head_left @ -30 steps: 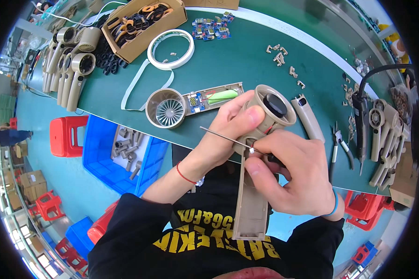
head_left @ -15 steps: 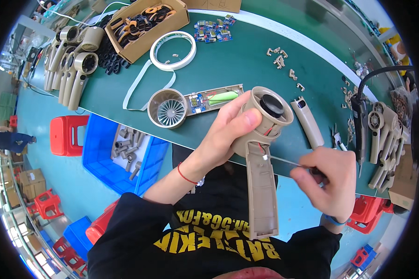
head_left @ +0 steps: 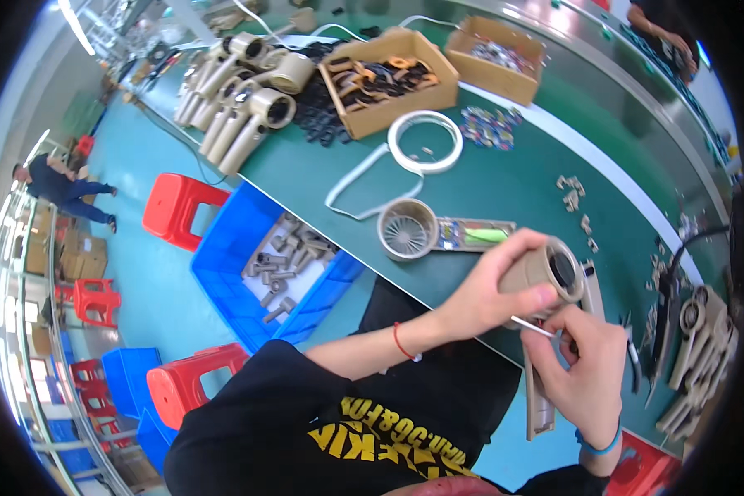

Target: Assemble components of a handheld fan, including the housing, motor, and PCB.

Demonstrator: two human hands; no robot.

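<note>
My left hand [head_left: 492, 293] is wrapped round the round head of a beige handheld fan housing [head_left: 522, 277], a black motor [head_left: 562, 269] showing in its opening. The housing's open handle [head_left: 540, 413] hangs down, partly behind my right hand [head_left: 583, 360]. That hand pinches slim silver tweezers [head_left: 533, 327], whose tip lies against the housing just below my left thumb; what the tip touches is hidden. Beyond my left hand lies another fan housing [head_left: 407, 230] with a circuit board [head_left: 450, 235] and green battery [head_left: 486, 236] in its handle. A loose handle cover [head_left: 592, 296] lies behind the held housing.
Fan bodies [head_left: 240, 116] pile up at far left, beside a carton of black and orange parts [head_left: 388, 103]. A tape roll [head_left: 426, 116] and small circuit boards [head_left: 492, 126] lie mid-table. Pliers [head_left: 632, 355], a black corded tool [head_left: 663, 318] and more fan bodies [head_left: 698, 355] sit at right.
The view has swung left, so the scene sits further right. The held housing has been tilted to the right, and my right hand with the tweezers has come in close against it.
</note>
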